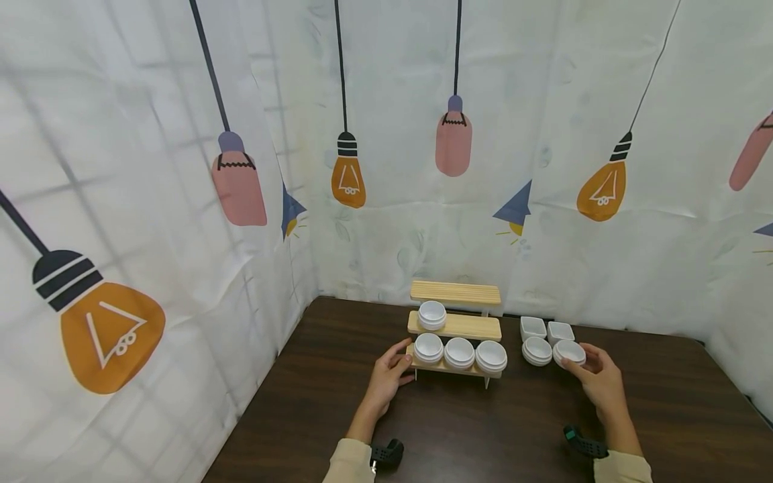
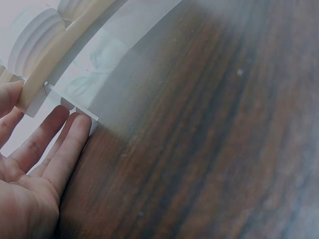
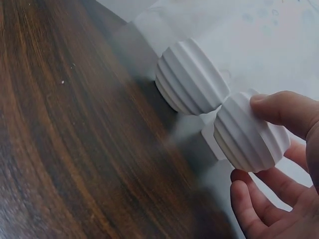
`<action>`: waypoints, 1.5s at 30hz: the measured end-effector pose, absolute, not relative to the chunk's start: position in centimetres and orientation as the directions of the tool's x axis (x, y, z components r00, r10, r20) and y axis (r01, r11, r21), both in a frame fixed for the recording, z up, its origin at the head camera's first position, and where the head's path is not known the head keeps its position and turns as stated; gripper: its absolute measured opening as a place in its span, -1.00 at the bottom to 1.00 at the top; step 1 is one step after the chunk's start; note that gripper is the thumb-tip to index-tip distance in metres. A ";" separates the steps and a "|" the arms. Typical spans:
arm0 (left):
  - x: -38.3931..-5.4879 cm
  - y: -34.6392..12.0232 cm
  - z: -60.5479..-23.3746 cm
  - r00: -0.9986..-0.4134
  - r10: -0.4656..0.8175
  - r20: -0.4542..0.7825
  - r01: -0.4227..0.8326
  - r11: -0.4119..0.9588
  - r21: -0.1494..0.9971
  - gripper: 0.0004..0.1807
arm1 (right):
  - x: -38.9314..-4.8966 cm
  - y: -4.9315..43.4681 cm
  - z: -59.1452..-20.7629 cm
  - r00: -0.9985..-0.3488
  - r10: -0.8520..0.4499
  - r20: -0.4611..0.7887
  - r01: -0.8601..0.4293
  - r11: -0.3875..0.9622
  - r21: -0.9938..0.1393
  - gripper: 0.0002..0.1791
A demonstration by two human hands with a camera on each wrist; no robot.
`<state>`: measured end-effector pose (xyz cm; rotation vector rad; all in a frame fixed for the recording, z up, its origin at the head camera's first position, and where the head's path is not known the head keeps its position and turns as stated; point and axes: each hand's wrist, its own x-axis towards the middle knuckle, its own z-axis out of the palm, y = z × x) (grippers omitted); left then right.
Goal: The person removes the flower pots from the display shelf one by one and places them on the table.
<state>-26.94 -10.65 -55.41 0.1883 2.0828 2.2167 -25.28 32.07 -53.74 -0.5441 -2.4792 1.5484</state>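
Observation:
A small wooden tiered stand (image 1: 477, 327) carries white round bowls. One bowl (image 1: 432, 315) sits on its middle step, and three bowls (image 1: 459, 353) line the lowest step. My left hand (image 1: 382, 384) holds the left end of the lowest step; in the left wrist view, fingertips (image 2: 82, 122) lie by the clear leg (image 2: 75, 102). To the right of the stand, my right hand (image 1: 600, 382) grips a ribbed white round bowl (image 3: 246, 132), thumb against its side and fingers around the far side and below. Another ribbed bowl (image 3: 189, 77) stands against it.
Two white square bowls (image 1: 533, 327) stand behind the round ones at the right. The dark wooden table (image 1: 483, 429) ends at a white curtain (image 1: 386, 248) printed with lamps, at the back and left. The stand's top step (image 1: 455, 292) is close to the back curtain.

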 end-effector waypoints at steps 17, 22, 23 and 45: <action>-27.1 -10.7 -55.6 -0.989 0.143 0.022 0.014 -0.056 0.998 -0.50 | -25.3 32.2 -54.4 -0.926 0.374 -0.039 0.205 0.415 -0.886 -0.17; -26.9 -10.7 -55.7 -0.989 0.143 0.024 0.016 -0.057 0.998 -0.50 | -25.4 32.1 -54.5 -0.922 0.386 -0.042 0.212 0.409 -0.887 -0.18; -26.9 -10.7 -55.7 -0.989 0.144 0.024 0.016 -0.057 0.998 -0.50 | -25.4 32.1 -54.5 -0.921 0.389 -0.040 0.211 0.407 -0.889 -0.18; -26.9 -10.6 -55.5 -0.989 0.145 0.022 0.015 -0.051 0.999 -0.50 | -26.1 32.4 -55.0 -0.911 0.410 -0.045 0.234 0.422 -0.876 -0.17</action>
